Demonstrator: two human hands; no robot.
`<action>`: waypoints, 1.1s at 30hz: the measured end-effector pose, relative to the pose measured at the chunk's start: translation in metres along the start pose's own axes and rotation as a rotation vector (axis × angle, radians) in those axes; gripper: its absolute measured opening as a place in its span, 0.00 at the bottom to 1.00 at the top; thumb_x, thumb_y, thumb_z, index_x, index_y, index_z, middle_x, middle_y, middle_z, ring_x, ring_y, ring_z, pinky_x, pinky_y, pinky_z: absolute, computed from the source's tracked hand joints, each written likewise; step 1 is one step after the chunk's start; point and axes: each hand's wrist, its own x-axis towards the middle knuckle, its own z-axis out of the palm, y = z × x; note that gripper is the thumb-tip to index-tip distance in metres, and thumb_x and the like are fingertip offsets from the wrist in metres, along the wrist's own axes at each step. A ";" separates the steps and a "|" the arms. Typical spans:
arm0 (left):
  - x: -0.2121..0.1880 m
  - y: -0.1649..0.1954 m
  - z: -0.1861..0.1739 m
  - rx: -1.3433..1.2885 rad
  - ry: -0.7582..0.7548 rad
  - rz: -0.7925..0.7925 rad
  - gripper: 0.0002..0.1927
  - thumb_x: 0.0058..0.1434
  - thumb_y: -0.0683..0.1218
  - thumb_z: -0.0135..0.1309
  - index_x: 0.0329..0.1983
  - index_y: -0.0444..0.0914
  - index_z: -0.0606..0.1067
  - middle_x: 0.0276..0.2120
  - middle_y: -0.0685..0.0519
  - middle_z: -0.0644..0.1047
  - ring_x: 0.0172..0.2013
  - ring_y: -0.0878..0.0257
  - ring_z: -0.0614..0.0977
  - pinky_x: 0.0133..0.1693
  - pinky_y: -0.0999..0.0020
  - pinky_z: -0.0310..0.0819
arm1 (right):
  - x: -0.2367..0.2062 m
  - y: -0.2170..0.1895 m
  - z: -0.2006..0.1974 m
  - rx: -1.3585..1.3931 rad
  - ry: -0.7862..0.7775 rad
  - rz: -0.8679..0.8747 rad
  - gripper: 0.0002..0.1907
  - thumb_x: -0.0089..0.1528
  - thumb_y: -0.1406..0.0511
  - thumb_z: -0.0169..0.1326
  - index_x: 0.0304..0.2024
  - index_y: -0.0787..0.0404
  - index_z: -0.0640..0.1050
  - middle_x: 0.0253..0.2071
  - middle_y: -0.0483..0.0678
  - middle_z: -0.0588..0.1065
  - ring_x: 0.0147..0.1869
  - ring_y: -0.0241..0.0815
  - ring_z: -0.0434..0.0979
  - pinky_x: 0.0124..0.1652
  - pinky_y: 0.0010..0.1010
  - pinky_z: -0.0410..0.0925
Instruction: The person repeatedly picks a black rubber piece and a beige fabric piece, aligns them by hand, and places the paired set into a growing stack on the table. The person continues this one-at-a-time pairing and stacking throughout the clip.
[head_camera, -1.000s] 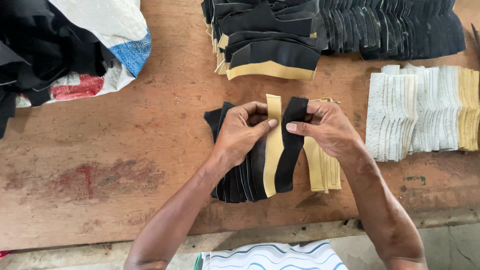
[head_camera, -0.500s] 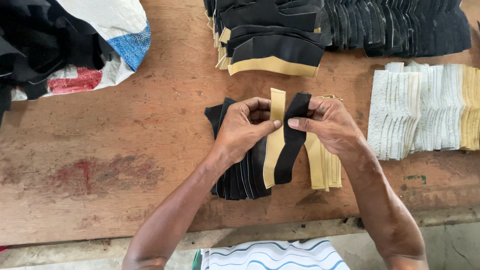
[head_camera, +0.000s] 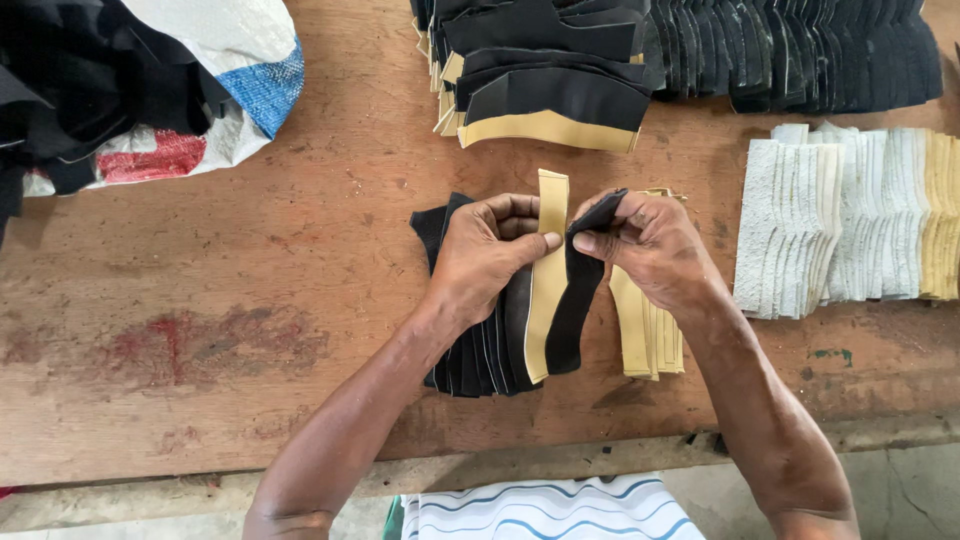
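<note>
My left hand (head_camera: 488, 255) presses a tan curved strip (head_camera: 548, 270) down onto a fanned stack of black strips (head_camera: 480, 345) on the wooden table (head_camera: 250, 300), thumb on the strip. My right hand (head_camera: 650, 245) pinches the top end of a black curved strip (head_camera: 578, 290) and bends it up beside the tan one. Under and right of my right hand lies a small pile of tan strips (head_camera: 645, 335).
A big stack of black and tan pieces (head_camera: 545, 75) sits at the back, with a row of black pieces (head_camera: 800, 50) beside it. White and tan pieces (head_camera: 850, 215) are lined up at right. A woven sack with black material (head_camera: 130, 90) lies at top left.
My right hand has bent the top end of the black strip over toward the tan strip. My left hand stays in place on the stack.
</note>
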 end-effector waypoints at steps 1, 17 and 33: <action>0.000 0.000 0.001 0.010 -0.003 0.009 0.16 0.56 0.33 0.63 0.48 0.28 0.77 0.37 0.47 0.83 0.36 0.67 0.84 0.40 0.74 0.83 | 0.000 -0.001 0.000 -0.021 0.013 0.019 0.08 0.61 0.74 0.62 0.43 0.66 0.80 0.36 0.46 0.79 0.41 0.33 0.80 0.41 0.23 0.75; -0.007 0.000 0.007 0.296 -0.018 0.149 0.14 0.59 0.35 0.62 0.49 0.30 0.78 0.37 0.51 0.83 0.37 0.70 0.84 0.41 0.76 0.82 | -0.001 0.003 0.008 0.066 0.107 0.094 0.18 0.56 0.75 0.63 0.49 0.68 0.80 0.44 0.51 0.82 0.46 0.36 0.83 0.49 0.27 0.79; -0.001 0.000 0.004 0.043 -0.003 0.012 0.17 0.57 0.35 0.64 0.50 0.29 0.78 0.37 0.49 0.83 0.35 0.68 0.84 0.39 0.74 0.84 | 0.003 0.015 -0.010 0.356 0.020 0.108 0.11 0.59 0.76 0.65 0.44 0.69 0.81 0.38 0.49 0.80 0.40 0.36 0.81 0.43 0.28 0.77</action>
